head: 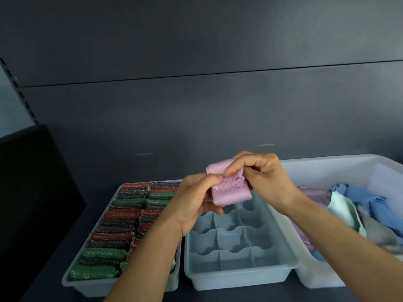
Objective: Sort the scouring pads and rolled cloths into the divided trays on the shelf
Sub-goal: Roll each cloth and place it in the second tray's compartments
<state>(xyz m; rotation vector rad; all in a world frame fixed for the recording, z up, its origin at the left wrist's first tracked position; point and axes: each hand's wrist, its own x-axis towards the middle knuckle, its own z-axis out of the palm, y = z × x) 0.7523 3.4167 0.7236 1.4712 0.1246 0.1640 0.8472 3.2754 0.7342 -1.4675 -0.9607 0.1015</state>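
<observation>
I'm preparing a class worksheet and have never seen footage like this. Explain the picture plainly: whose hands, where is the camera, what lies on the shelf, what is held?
No machine here: a person works with two bare hands, filmed by one wide-angle camera worn on the head, looking forward and down. The left hand and right hand both pinch a partly rolled pink cloth above a divided tray whose visible compartments hold nothing. Left of it, a packed tray holds red, green and dark scouring pads. Right of it, a larger white bin holds loose cloths in blue, pale green and lilac. All stand on a dark shelf.
</observation>
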